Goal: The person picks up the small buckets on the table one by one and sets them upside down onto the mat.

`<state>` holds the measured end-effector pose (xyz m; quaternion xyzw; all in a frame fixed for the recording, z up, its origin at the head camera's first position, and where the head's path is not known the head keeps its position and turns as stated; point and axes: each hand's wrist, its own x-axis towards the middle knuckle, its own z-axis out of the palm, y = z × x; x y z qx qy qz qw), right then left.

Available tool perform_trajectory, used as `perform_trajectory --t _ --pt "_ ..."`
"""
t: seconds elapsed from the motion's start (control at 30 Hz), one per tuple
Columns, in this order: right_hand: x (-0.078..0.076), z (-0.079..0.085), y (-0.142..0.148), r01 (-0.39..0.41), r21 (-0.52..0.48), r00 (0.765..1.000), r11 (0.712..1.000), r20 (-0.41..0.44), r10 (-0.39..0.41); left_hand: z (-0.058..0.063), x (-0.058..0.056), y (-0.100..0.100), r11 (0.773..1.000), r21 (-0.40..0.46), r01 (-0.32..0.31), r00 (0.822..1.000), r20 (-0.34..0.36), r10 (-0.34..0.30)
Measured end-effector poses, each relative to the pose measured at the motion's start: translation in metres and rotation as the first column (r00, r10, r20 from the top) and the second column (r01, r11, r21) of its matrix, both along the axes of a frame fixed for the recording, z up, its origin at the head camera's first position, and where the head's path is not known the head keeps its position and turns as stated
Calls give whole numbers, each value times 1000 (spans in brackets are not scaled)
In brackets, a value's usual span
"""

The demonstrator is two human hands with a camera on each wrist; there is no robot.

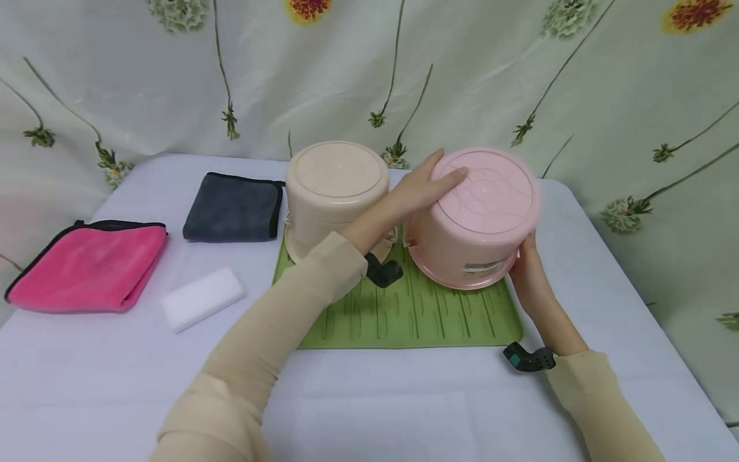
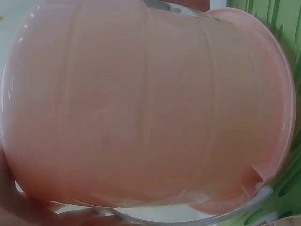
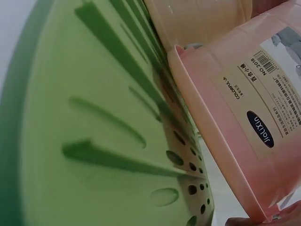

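Observation:
A pink bucket is upside down and tilted, its rim low over the right part of a green ribbed drying mat. My left hand holds it by the bottom edge, one digit lying across the base. At the right side of the rim my right hand grips it, partly hidden behind the bucket. A printed label shows on its wall in the right wrist view. Beside it, a beige bucket stands upside down on the mat's left part, partly behind my left forearm.
Left of the mat lie a folded dark grey cloth, a folded pink cloth and a white sponge block. A white cloth covers the table. A flowered curtain hangs behind it.

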<state>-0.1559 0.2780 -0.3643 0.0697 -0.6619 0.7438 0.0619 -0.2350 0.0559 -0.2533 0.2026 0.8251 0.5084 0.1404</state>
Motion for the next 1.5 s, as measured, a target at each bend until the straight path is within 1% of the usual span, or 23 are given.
perform_trajectory --t 0.03,0.17,0.37,0.63,0.73,0.93,1.07,1.17,1.23,1.27,1.37,1.43,1.5 --pt "-2 -2 0 -2 0 1000 1000 9 2 -1 -2 1 1000 -1 -8 1000 16 8" --pt "-7 -7 -2 -34 23 999 999 43 33 -5 -7 -1 999 -14 -38 999 39 38" --pt "-11 -10 -9 -67 41 996 997 63 64 -6 -13 -6 999 -5 -50 997 59 50" --pt "-16 -11 -10 -79 59 994 995 81 75 -10 -19 -7 998 -11 -56 998 28 56" --pt "-16 -13 -8 -90 76 994 993 76 84 -12 -21 -5 998 4 -59 998 27 59" --pt "-17 -16 -6 -108 109 993 988 49 103 -13 -21 -2 995 57 -87 995 61 84" --pt "-20 -18 -7 -109 142 993 984 53 103 -17 -23 -2 990 67 -121 991 61 117" --pt "-23 -19 -9 -119 155 993 981 43 113 -23 -25 -2 983 102 -155 987 53 150" --pt "-25 -19 -10 -129 154 992 980 30 126 -27 -24 -2 977 131 -171 985 33 168" --pt "-25 -19 -10 -132 150 991 980 25 130 -28 -24 -2 975 141 -172 985 12 172" --pt "-26 -19 -10 -140 134 990 981 15 139 -28 -18 -3 978 145 -150 983 -82 163" --pt "-25 -19 -8 -140 128 990 982 16 139 -25 -11 -6 987 116 -112 978 -160 130" --pt "-24 -19 -5 -139 120 990 983 13 139 -18 1 -15 996 82 -47 970 -233 64"
